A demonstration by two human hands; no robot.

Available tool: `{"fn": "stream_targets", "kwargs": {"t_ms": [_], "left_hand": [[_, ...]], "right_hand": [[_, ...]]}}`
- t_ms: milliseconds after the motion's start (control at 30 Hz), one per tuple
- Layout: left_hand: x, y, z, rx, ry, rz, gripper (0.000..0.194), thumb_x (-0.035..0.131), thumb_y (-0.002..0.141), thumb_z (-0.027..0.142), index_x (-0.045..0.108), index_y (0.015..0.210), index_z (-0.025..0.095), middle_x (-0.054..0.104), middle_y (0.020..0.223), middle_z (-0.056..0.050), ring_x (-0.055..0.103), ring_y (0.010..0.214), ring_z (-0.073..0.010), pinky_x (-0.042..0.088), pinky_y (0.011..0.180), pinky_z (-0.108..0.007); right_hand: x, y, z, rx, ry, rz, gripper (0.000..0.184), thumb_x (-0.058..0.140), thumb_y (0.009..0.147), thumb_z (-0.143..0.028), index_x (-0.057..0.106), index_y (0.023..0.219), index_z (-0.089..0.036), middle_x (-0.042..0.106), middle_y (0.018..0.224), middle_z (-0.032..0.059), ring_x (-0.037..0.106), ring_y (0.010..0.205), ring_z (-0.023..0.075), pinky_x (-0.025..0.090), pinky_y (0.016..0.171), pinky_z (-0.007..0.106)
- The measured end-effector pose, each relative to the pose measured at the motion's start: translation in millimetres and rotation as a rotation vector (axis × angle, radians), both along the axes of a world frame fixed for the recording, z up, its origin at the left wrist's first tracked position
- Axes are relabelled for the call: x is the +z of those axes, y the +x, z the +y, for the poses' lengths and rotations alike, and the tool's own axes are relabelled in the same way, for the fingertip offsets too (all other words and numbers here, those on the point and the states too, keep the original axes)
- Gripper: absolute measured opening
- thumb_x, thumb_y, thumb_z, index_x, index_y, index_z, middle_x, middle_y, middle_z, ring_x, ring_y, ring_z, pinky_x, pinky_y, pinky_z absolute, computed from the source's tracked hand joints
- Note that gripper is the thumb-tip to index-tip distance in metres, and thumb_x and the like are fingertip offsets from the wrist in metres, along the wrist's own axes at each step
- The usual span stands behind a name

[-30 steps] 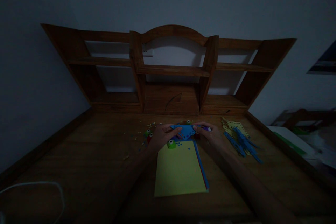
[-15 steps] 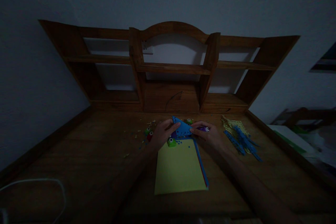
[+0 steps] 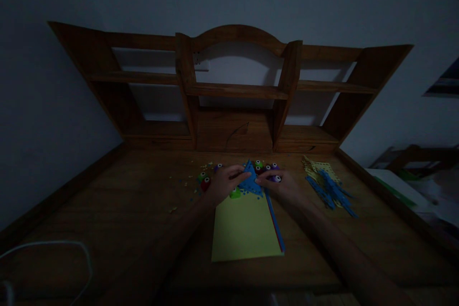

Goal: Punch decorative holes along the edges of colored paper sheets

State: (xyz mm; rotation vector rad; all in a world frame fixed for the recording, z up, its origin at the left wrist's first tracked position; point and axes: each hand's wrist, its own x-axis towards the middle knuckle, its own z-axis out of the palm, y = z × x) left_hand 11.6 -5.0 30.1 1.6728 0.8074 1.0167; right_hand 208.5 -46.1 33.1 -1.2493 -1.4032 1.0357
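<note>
The blue paper [image 3: 252, 182], with little holes in it, is over the far end of the yellow paper [image 3: 247, 232]. The left hand [image 3: 224, 184] pinches its left side and the right hand [image 3: 281, 185] pinches its right side, thumbs and fingers closed on it. A green toy [image 3: 235, 193] sits close by the left hand, and a purple toy [image 3: 275, 179] is right by the right hand. Blue strips [image 3: 335, 191] lie farther right. The desk [image 3: 118, 205] stretches left to a raised edge [image 3: 64, 193], and a wooden shelf [image 3: 236, 90] blocks the back.
</note>
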Motion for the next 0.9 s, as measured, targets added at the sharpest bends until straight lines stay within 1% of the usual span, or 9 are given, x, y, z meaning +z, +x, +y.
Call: {"fn": "stream_targets", "kwargs": {"t_ms": [167, 300, 367, 467, 500, 567, 667, 733, 900], "left_hand": [[-0.6, 0.9, -0.6, 0.002, -0.024, -0.002, 0.03, 0.064, 0.077, 0.043, 0.068, 0.09, 0.016, 0.069, 0.085, -0.005, 0.064, 0.075, -0.0179, 0.051, 0.066, -0.025], [2.9, 2.0, -4.0, -0.034, -0.04, -0.04, 0.034, 0.067, 0.076, 0.042, 0.068, 0.097, 0.016, 0.069, 0.096, -0.007, 0.065, 0.084, -0.0198, 0.052, 0.072, -0.027], [3.4, 2.9, -4.5, -0.061, -0.077, -0.057, 0.035, 0.068, 0.074, 0.042, 0.067, 0.095, 0.015, 0.069, 0.093, -0.007, 0.065, 0.08, -0.0194, 0.053, 0.071, -0.028], [2.0, 4.0, -2.6, -0.075, -0.166, -0.109, 0.035, 0.07, 0.072, 0.044, 0.066, 0.089, 0.013, 0.069, 0.085, -0.006, 0.066, 0.073, -0.0186, 0.055, 0.068, -0.03], [1.5, 4.0, -1.6, -0.071, -0.187, -0.126, 0.035, 0.07, 0.072, 0.044, 0.066, 0.089, 0.013, 0.069, 0.084, -0.006, 0.066, 0.072, -0.0184, 0.055, 0.068, -0.03], [1.3, 3.0, 0.2, -0.044, -0.208, -0.143, 0.034, 0.07, 0.072, 0.043, 0.065, 0.087, 0.013, 0.068, 0.082, -0.005, 0.065, 0.071, -0.0178, 0.054, 0.068, -0.03], [3.0, -0.2, 1.4, -0.011, -0.212, -0.143, 0.034, 0.07, 0.072, 0.043, 0.065, 0.086, 0.013, 0.068, 0.078, -0.004, 0.064, 0.068, -0.0169, 0.052, 0.065, -0.028], [4.4, -2.0, 1.3, -0.014, -0.204, -0.135, 0.034, 0.07, 0.071, 0.044, 0.065, 0.087, 0.014, 0.067, 0.078, -0.004, 0.063, 0.068, -0.0163, 0.051, 0.065, -0.027], [2.4, -2.1, 0.6, -0.04, -0.238, -0.139, 0.036, 0.069, 0.071, 0.046, 0.063, 0.087, 0.015, 0.065, 0.076, -0.002, 0.061, 0.066, -0.0146, 0.048, 0.06, -0.023]], "right_hand": [[-3.5, -1.1, 0.6, 0.016, 0.031, -0.004, 0.018, 0.076, 0.064, -0.036, 0.072, 0.072, -0.021, 0.068, 0.075, 0.0009, 0.059, 0.065, 0.015, 0.045, 0.063, 0.027], [-7.5, -3.1, 4.0, -0.057, 0.061, 0.055, 0.018, 0.076, 0.063, -0.037, 0.071, 0.07, -0.021, 0.068, 0.075, 0.0008, 0.059, 0.065, 0.0148, 0.045, 0.063, 0.027], [-8.1, -3.6, 5.6, -0.09, 0.087, 0.096, 0.018, 0.076, 0.063, -0.037, 0.071, 0.07, -0.021, 0.068, 0.077, 0.0009, 0.059, 0.067, 0.0149, 0.045, 0.064, 0.026], [-7.0, -3.7, 6.5, -0.088, 0.095, 0.121, 0.02, 0.077, 0.064, -0.038, 0.07, 0.072, -0.021, 0.068, 0.078, 0.0015, 0.059, 0.068, 0.0146, 0.044, 0.061, 0.025], [-6.6, -3.5, 6.5, -0.078, 0.078, 0.121, 0.021, 0.076, 0.066, -0.04, 0.07, 0.072, -0.021, 0.067, 0.076, 0.0015, 0.058, 0.064, 0.0139, 0.043, 0.057, 0.024], [-5.9, -3.0, 6.1, -0.052, 0.009, 0.124, 0.029, 0.069, 0.071, -0.049, 0.068, 0.068, -0.02, 0.061, 0.061, 0.0005, 0.051, 0.051, 0.0115, 0.035, 0.046, 0.023], [-4.7, -2.4, 4.7, -0.042, -0.113, 0.156, 0.049, 0.052, 0.078, -0.063, 0.061, 0.057, -0.02, 0.041, 0.04, -0.0027, 0.033, 0.035, 0.0095, 0.02, 0.037, 0.025], [-3.0, -2.6, 3.7, -0.055, -0.127, 0.21, 0.054, 0.047, 0.078, -0.068, 0.058, 0.056, -0.02, 0.035, 0.039, -0.0035, 0.029, 0.035, 0.0093, 0.016, 0.037, 0.026], [0.7, -4.8, 4.2, 0.04, -0.133, 0.456, 0.054, 0.045, 0.076, -0.072, 0.063, 0.071, -0.021, 0.037, 0.046, -0.0045, 0.023, 0.038, 0.0085, 0.014, 0.039, 0.025]]}}
